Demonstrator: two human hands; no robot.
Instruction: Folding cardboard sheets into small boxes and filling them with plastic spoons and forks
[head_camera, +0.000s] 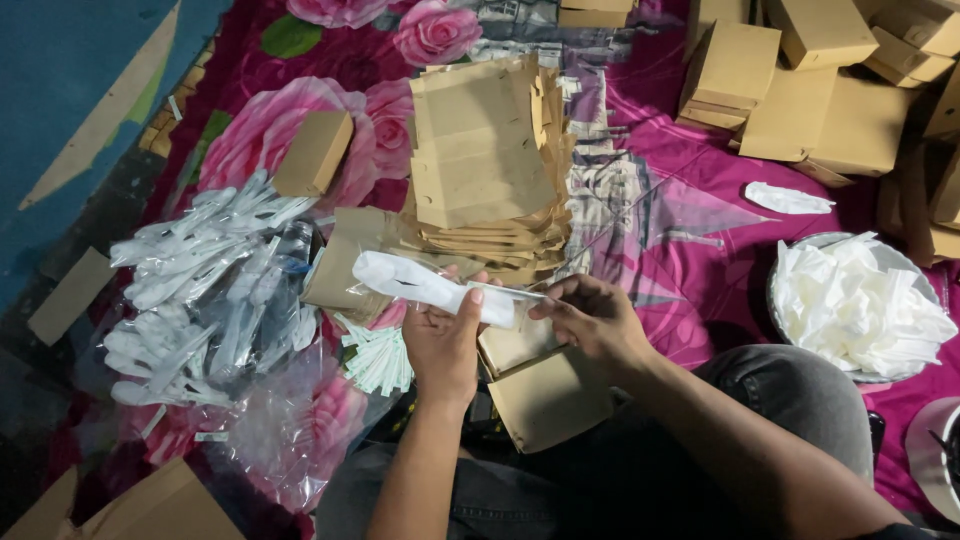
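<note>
I sit on a pink floral cloth (640, 210), looking down at my two hands over my lap. My left hand (442, 340) is closed around a clear packet (430, 285) holding something white — thumb over the top, fingers curled behind. The packet lies nearly level, its long axis running left to right, the wide white end sticking out past my left hand and the narrow end pointing toward my right. My right hand (590, 318) pinches that narrow end between thumb and fingertips; what exactly is pinched there is too small to tell. Both hands touch the packet, the left holding the greater share.

Taking the packet as the landmark: just beyond it stands a stack of flat brown card blanks (490, 160). To its left lies a heap of white plastic cutlery in clear wrap (200, 290). Just below it, between my hands and knees, sits a brown box (548, 398). Well to its right is a bowl (800, 330) of white napkins (860, 300), and far up to the right, a pile of folded brown boxes (800, 90).
</note>
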